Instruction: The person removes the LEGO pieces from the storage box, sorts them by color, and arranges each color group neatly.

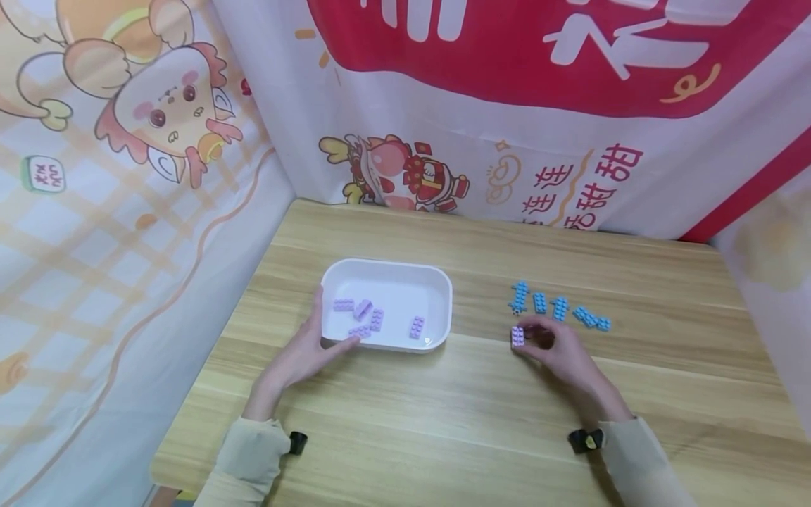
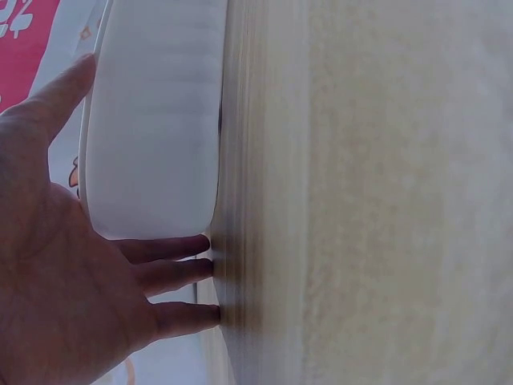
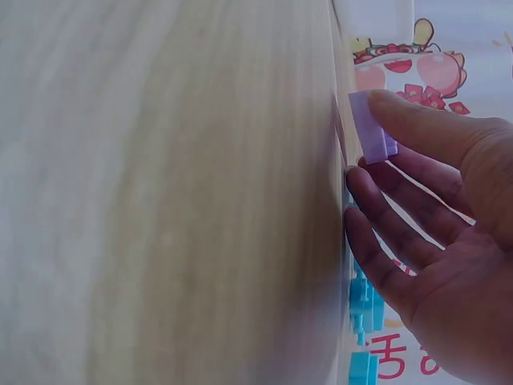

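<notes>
A white plastic bin (image 1: 386, 264) holds several light purple building bricks (image 1: 416, 327), some bunched at its left end. My left hand (image 1: 310, 352) is at the bin's left front corner. Its thumb touches the rim, and its other fingers stretch fairly straight along the outer wall, tips close to the table, in the left wrist view. To the right of the bin, my right hand (image 1: 560, 352) pinches a purple brick (image 3: 369, 128) between thumb and index finger, low over the table. Its remaining fingers curve loosely beneath. Blue building bricks (image 1: 540, 303) lie just beyond this hand.
The wooden table (image 1: 405, 422) meets a printed cloth (image 1: 253, 176) at the back and left side. More blue pieces (image 1: 584, 316) continue the row to the right, and one small piece (image 1: 516, 311) sits at its left end.
</notes>
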A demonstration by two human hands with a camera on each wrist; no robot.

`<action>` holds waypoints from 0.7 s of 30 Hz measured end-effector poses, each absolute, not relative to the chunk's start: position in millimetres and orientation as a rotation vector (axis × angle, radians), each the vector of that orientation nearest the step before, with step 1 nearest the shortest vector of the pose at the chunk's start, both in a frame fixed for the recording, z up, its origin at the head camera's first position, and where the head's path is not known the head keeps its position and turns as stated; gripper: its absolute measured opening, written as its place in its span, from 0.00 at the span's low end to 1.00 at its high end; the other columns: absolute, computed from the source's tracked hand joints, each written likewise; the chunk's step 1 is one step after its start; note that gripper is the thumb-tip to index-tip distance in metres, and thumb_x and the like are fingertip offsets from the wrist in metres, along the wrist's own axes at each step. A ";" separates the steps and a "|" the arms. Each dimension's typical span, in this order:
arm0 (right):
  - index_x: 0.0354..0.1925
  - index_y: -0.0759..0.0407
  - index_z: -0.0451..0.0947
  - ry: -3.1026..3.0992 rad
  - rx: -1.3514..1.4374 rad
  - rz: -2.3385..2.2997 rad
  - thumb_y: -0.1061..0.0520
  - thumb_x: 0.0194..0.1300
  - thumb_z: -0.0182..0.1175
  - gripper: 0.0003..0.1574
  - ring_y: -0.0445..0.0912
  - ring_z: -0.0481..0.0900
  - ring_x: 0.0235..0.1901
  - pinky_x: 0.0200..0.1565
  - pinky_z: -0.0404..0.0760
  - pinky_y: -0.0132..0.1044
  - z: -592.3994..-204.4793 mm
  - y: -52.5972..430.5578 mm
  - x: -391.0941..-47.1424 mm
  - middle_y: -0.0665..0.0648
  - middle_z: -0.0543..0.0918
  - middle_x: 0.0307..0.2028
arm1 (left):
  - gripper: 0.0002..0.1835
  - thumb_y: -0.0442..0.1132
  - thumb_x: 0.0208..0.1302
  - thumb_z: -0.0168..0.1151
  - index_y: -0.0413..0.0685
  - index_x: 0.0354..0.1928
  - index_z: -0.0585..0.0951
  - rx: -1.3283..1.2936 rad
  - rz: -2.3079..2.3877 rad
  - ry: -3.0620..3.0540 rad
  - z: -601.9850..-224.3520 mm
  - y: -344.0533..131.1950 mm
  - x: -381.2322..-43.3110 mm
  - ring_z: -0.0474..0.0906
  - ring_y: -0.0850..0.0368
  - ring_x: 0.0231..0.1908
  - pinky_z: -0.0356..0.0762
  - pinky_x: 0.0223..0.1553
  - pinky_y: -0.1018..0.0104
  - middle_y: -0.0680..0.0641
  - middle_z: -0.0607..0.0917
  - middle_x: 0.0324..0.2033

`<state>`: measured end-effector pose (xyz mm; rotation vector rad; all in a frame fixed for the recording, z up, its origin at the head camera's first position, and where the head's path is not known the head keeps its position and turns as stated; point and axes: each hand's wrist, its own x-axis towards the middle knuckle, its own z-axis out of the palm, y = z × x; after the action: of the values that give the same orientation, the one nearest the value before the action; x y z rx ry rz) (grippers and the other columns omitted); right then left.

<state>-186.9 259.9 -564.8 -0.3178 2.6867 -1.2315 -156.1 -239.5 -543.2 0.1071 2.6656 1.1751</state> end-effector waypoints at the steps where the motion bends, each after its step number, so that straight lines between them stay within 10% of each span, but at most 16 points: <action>1: 0.65 0.57 0.84 2.693 -0.323 -1.221 0.59 0.69 0.77 0.28 0.54 0.86 0.55 0.54 0.83 0.26 -565.4 261.0 -187.4 0.60 0.89 0.57 | 0.74 0.71 0.69 0.70 0.61 0.87 0.19 0.108 1.176 2.666 -543.2 -239.6 -156.2 0.44 0.26 0.87 0.47 0.84 0.23 0.34 0.42 0.89; 21: 0.66 0.61 0.83 2.833 -0.420 -1.116 0.61 0.65 0.79 0.33 0.53 0.85 0.51 0.52 0.85 0.27 -566.0 269.6 -186.7 0.60 0.87 0.54 | 0.73 0.70 0.70 0.70 0.60 0.87 0.20 0.115 1.193 2.667 -544.0 -239.8 -156.2 0.44 0.28 0.87 0.46 0.85 0.25 0.34 0.42 0.89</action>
<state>-186.7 269.6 -566.0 -0.4196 2.8332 -1.1163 -156.2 -239.8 -544.0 0.1151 2.6669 1.1935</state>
